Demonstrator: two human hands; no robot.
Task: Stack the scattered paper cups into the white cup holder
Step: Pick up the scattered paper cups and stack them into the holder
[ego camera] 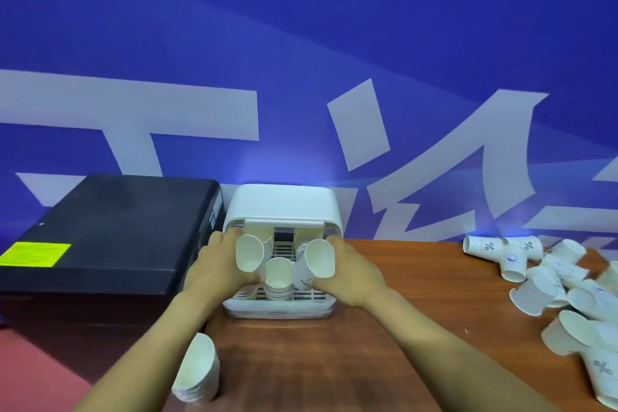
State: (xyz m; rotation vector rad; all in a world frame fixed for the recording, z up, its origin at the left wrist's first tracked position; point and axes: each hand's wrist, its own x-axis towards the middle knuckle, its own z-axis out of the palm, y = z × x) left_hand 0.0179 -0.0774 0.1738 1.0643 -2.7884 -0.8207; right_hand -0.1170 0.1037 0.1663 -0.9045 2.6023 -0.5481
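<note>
- Grip: our left hand [214, 264] grasps one cup [250, 252], our right hand [351, 273] another [319, 257], both inside the holder [284, 202].
- Risk: tilted cups may jam off-stack; more cups [548, 281] lie on the desk [384, 328].

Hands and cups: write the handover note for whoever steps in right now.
Left hand grips a cup stack at the left of the white cup holder.
Right hand grips another cup stack at its right.
A third stack sits in the holder between them.
Done: three stacks at the holder.
Left: a short stack lying near the table's front left edge, and the loose cups scattered at the right.
</note>
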